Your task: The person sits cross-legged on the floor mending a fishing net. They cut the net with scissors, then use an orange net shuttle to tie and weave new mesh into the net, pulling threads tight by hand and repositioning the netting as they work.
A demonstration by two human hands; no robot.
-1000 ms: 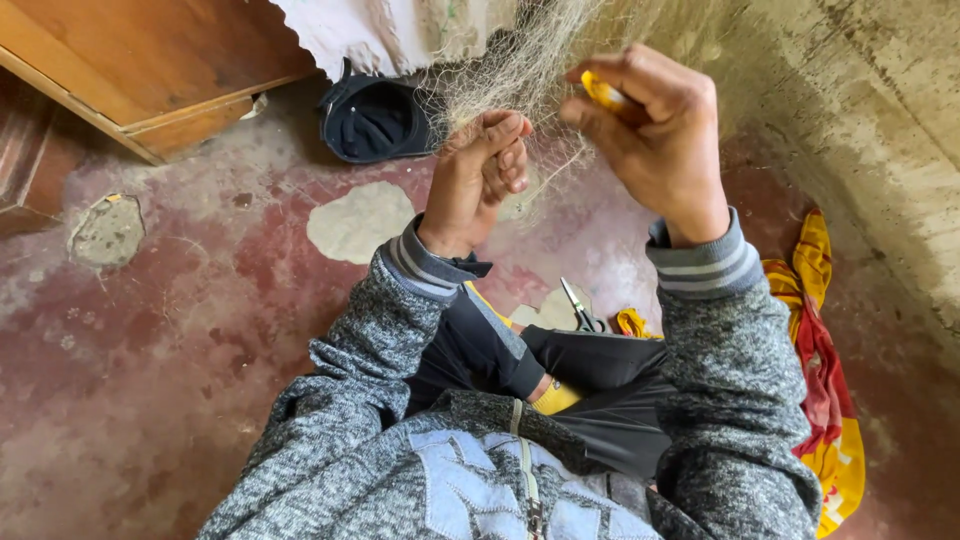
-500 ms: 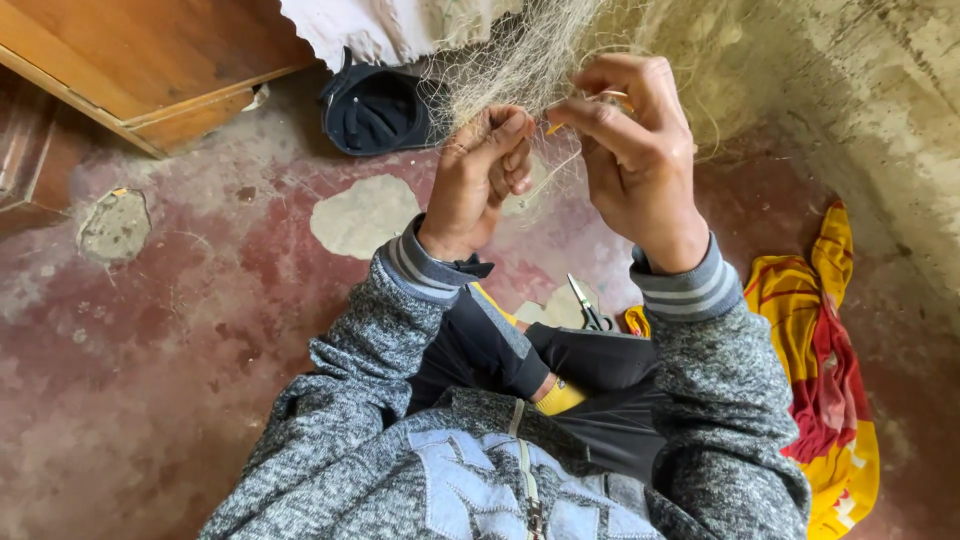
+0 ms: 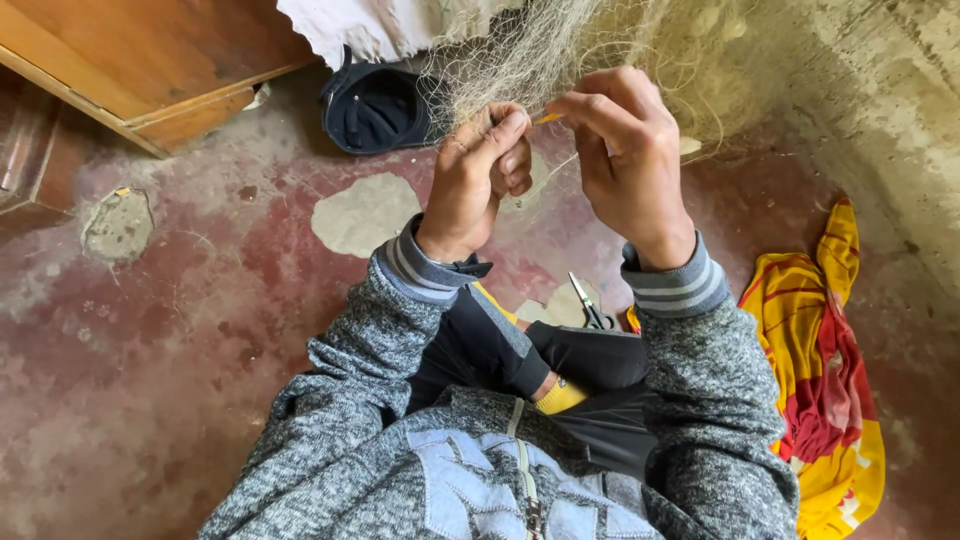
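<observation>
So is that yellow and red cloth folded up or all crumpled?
Crumpled. The cloth lies bunched in loose wrinkles on the floor, not folded flat.

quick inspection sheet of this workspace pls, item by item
surface: worn red-painted concrete floor with bare grey patches
job's things: fine pale fishing net hanging in front; small yellow netting needle
clutter: small scissors by the knee; yellow and red cloth; dark cap
grippers: left hand pinches net strands; right hand fingers grip the needle
cables: nothing seen
surroundings: brown wooden furniture; rough plaster wall; white cloth
</observation>
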